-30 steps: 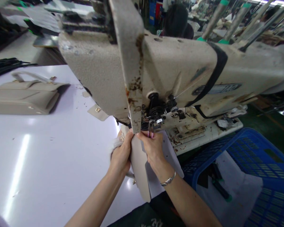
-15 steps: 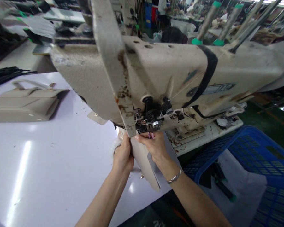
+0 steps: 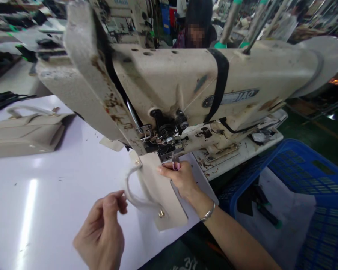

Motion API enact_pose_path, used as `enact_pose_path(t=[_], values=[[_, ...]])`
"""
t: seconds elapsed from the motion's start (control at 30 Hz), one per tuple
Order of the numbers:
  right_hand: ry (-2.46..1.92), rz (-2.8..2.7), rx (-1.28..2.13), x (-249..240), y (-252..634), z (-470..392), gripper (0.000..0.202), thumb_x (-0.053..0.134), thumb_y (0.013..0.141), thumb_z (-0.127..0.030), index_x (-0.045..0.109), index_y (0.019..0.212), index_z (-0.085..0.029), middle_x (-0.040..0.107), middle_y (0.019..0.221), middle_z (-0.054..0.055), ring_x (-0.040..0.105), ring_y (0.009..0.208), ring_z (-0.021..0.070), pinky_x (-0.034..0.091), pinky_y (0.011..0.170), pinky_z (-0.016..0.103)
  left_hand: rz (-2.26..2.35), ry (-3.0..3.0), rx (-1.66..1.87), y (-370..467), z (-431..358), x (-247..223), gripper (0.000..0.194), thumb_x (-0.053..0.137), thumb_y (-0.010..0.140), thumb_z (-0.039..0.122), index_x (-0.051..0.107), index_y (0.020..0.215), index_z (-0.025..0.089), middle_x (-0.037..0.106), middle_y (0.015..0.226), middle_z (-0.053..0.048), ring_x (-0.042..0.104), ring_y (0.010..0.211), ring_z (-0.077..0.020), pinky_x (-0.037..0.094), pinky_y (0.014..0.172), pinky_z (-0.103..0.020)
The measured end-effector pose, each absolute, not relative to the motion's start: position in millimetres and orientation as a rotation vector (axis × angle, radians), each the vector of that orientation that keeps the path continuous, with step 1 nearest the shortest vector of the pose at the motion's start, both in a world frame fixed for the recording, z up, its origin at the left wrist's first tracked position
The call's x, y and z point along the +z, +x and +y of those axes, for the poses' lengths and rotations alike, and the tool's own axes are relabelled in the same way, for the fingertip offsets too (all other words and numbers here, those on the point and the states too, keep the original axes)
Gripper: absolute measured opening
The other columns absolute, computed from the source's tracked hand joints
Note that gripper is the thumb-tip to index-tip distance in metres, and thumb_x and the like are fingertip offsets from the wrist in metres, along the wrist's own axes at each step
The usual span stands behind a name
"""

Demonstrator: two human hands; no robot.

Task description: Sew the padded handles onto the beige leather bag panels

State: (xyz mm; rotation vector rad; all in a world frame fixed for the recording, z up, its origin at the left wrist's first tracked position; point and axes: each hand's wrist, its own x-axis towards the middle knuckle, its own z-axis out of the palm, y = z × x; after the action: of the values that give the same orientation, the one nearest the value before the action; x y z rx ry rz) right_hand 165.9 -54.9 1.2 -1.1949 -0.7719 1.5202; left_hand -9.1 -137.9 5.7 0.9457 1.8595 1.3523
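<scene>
Now the beige bag (image 3: 163, 191) lies between the hands, right hand (image 3: 180, 178) pinching its edge, left hand (image 3: 103, 228) loosely curled, empty.

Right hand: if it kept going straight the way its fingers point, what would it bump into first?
Probably the underside of the sewing machine. The right hand rests on the beige bag piece with small pink-handled snips pointing up at the needle area just above. Depth is hard to judge.

Beige bag (image 3: 163, 195) with cord handle lies flat under the sewing machine (image 3: 169, 86).

No legible text on sewing machine (image 3: 186, 82)
</scene>
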Motion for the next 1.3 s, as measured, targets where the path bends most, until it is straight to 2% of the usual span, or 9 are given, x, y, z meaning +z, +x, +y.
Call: enact_pose_path(t=[0.1, 0.2, 0.33, 0.47, 0.57, 0.7, 0.87, 1.2, 1.3], values=[[-1.173, -0.670, 1.548, 2.4, 161.7, -58.7, 0.021, 0.080, 0.062, -0.034, 0.071, 0.063, -0.015, 0.061, 0.061, -0.001, 0.051, 0.058, 0.0114, 0.041, 0.057, 0.024, 1.756, 0.954, 1.152, -7.0, -124.3, -15.7, 0.038, 0.067, 0.087, 0.048, 0.072, 0.116, 0.024, 0.070, 0.121, -0.002, 0.061, 0.114, -0.0191, 0.040, 0.107, -0.026], [-1.141, -0.643, 1.566, 2.8, 161.1, -61.8, 0.026, 0.082, 0.062, -0.038, 0.073, 0.067, -0.014, 0.064, 0.062, 0.001, 0.053, 0.054, 0.0123, 0.044, 0.053, 0.025, 1.412, 0.799, 1.114, 4.7, -112.0, -35.9, 0.058, 0.068, 0.085, 0.052, 0.063, 0.132, 0.020, 0.064, 0.134, -0.011, 0.054, 0.130, -0.0261, 0.038, 0.113, -0.035], [-1.117, -0.586, 1.660, 0.2, 163.0, -63.6, 0.040, 0.082, 0.063, -0.048, 0.074, 0.079, -0.012, 0.063, 0.059, 0.002, 0.054, 0.047, 0.0144, 0.043, 0.043, 0.026, 0.987, 0.454, 1.155, 15.6, -109.1, -47.9, 0.091, 0.042, 0.074, 0.088, 0.070, 0.122, 0.016, 0.061, 0.137, -0.018, 0.050, 0.133, -0.0368, 0.048, 0.105, -0.048], [-1.106, -0.588, 1.640, -5.6, 160.8, -65.4, 0.036, 0.081, 0.065, -0.045, 0.075, 0.077, -0.012, 0.063, 0.059, 0.002, 0.052, 0.046, 0.0122, 0.042, 0.044, 0.024, 1.007, 0.409, 1.261, 22.0, -111.3, -46.8, 0.054, 0.064, 0.081, 0.064, 0.070, 0.120, 0.027, 0.052, 0.149, -0.005, 0.041, 0.142, -0.0288, 0.045, 0.110, -0.039], [-1.118, -0.631, 1.615, -8.7, 159.4, -66.9, 0.033, 0.079, 0.069, -0.045, 0.075, 0.076, -0.013, 0.064, 0.060, 0.002, 0.051, 0.048, 0.0124, 0.040, 0.046, 0.024, 1.089, 0.566, 1.282, 30.4, -107.7, -44.7, 0.061, 0.079, 0.074, 0.052, 0.064, 0.129, 0.028, 0.051, 0.150, -0.007, 0.050, 0.134, -0.0287, 0.049, 0.104, -0.036], [-1.252, -1.016, 1.309, -5.2, 164.9, -67.4, 0.027, 0.070, 0.081, -0.040, 0.072, 0.068, -0.015, 0.059, 0.060, -0.001, 0.046, 0.054, 0.0103, 0.034, 0.051, 0.023, 1.102, 0.671, 1.134, 36.6, -96.6, -46.6, 0.060, 0.079, 0.072, 0.054, 0.066, 0.120, 0.020, 0.074, 0.112, -0.012, 0.070, 0.096, -0.0255, 0.057, 0.071, -0.027], [-1.309, -1.295, 1.051, 0.3, 172.6, -65.8, 0.021, 0.069, 0.083, -0.031, 0.072, 0.067, -0.018, 0.056, 0.060, -0.002, 0.043, 0.057, 0.0103, 0.032, 0.055, 0.023, 1.302, 0.490, 1.018, 38.9, -88.6, -36.6, 0.048, 0.086, 0.061, 0.052, 0.067, 0.085, 0.015, 0.071, 0.065, -0.006, 0.061, 0.048, -0.0175, 0.048, 0.043, -0.025], [-1.413, -1.291, 1.259, -7.1, 195.9, -59.5, 0.030, 0.080, 0.072, -0.039, 0.080, 0.093, -0.018, 0.074, 0.080, 0.003, 0.061, 0.066, 0.0161, 0.044, 0.060, 0.025, 1.472, 0.549, 1.013, 41.4, -86.8, -22.7, 0.060, 0.089, 0.055, 0.052, 0.074, 0.095, 0.010, 0.073, 0.073, -0.012, 0.068, 0.058, -0.0268, 0.057, 0.051, -0.033], [-1.405, -1.430, 1.233, -3.4, 202.5, -57.1, 0.028, 0.074, 0.079, -0.044, 0.080, 0.093, -0.021, 0.076, 0.086, 0.005, 0.064, 0.070, 0.0181, 0.045, 0.061, 0.026, 1.437, 0.518, 1.051, 44.8, -89.1, -20.5, 0.059, 0.088, 0.060, 0.050, 0.074, 0.101, 0.010, 0.075, 0.080, -0.014, 0.070, 0.063, -0.0279, 0.057, 0.052, -0.033]])
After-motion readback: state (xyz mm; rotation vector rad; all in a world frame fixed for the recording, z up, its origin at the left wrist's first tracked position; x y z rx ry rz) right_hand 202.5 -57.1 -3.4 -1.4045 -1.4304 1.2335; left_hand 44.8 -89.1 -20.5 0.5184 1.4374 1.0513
